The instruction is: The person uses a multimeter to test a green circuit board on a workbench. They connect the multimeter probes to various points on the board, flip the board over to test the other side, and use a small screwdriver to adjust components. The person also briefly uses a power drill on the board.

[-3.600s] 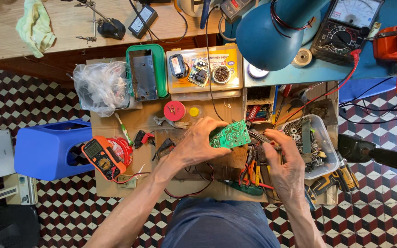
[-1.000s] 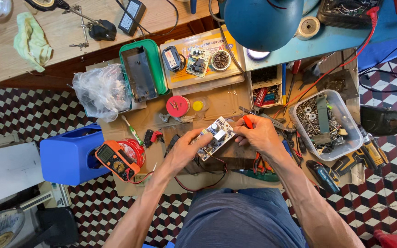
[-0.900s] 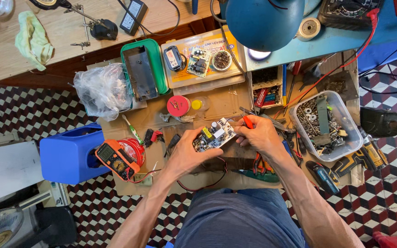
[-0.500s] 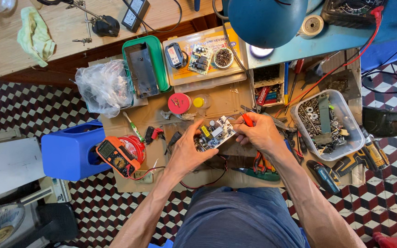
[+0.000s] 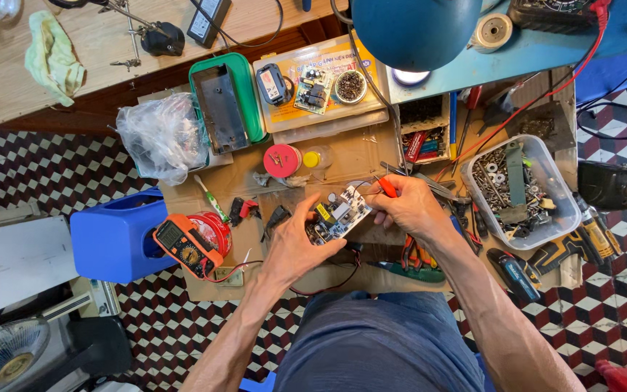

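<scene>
My left hand (image 5: 295,243) holds a small circuit board (image 5: 337,215) from below, component side up, over a cardboard-covered work surface (image 5: 361,156). My right hand (image 5: 409,208) grips a tool with an orange-red handle (image 5: 387,187) at the board's right edge, its tip near the board. Dark wires (image 5: 328,279) hang from the board toward my lap.
An orange multimeter (image 5: 183,245) lies left on a red reel, beside a blue plastic stool (image 5: 117,232). A clear tub of screws (image 5: 520,189) sits right. A green tray (image 5: 226,101), a parts box (image 5: 321,83), a plastic bag (image 5: 157,134) and a blue lamp shade (image 5: 415,29) lie beyond.
The board has been turned from its green solder side to its component side. My right hand has taken up the orange-handled tool and stays at the board's edge.
</scene>
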